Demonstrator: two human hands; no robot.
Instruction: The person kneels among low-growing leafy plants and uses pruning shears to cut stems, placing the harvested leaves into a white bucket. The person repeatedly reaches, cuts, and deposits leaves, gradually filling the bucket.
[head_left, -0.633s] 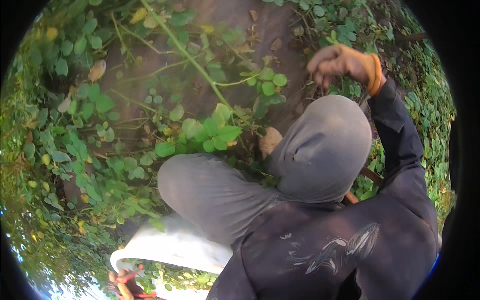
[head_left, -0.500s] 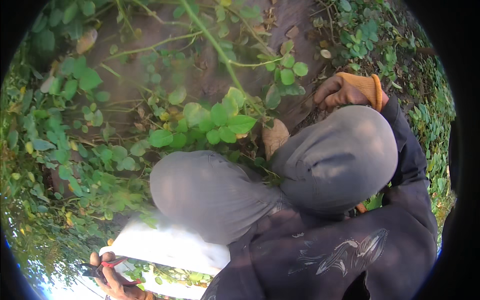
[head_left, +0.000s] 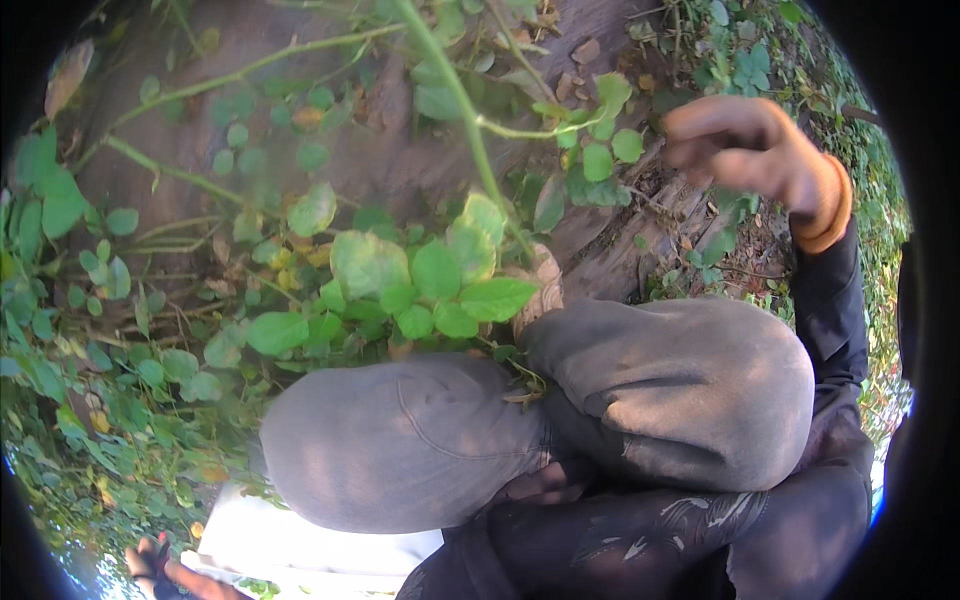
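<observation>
Looking down from my head, I am crouching over my grey knees (head_left: 640,400), and my right hand (head_left: 745,150) is reaching out past them with the fingers curled in narrow; whether they are pinching anything I cannot tell. It is hovering just beside the leafy vine (head_left: 470,150) that is trailing across the bare soil (head_left: 330,150) and the dead wood (head_left: 620,250). My left hand (head_left: 165,572) is gripping the edge of a white sack (head_left: 300,545) low by my left leg. I judge I am picking among the leaves, so a firm grip on the stem comes first.
</observation>
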